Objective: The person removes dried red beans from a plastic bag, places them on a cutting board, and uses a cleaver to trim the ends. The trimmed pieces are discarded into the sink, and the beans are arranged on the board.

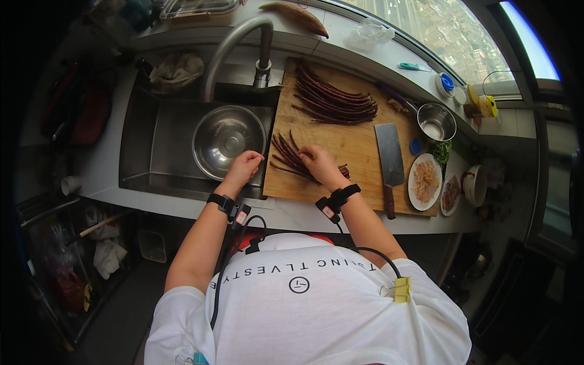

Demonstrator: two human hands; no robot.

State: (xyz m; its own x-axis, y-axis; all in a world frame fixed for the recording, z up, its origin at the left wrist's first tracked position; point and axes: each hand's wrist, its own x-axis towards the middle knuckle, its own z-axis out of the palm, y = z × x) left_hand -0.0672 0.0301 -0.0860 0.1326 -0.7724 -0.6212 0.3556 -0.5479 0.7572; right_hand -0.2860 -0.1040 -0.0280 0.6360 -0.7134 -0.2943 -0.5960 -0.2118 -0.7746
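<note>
My left hand [244, 168] is over the near right rim of a stainless steel bowl [223, 137] in the sink, its fingers drawn together; whether anything small is between them cannot be told. My right hand [317, 163] is at a small bunch of dark purple long beans [286, 157] on the wooden cutting board [337, 139], thumb and fingertips pinched, covering part of the bunch; its hold is unclear. A larger bunch of long beans [335, 98] lies farther back on the board. A cleaver [389, 153] rests to the right, handle towards me.
A curved faucet [235, 39] arches over the sink [159, 137]. Right of the cleaver are a plate of pale chopped food [425, 181], a smaller plate [451, 194], a small saucepan [436, 122] and green herbs [442, 152]. A teal-handled knife [409, 66] lies on the ledge.
</note>
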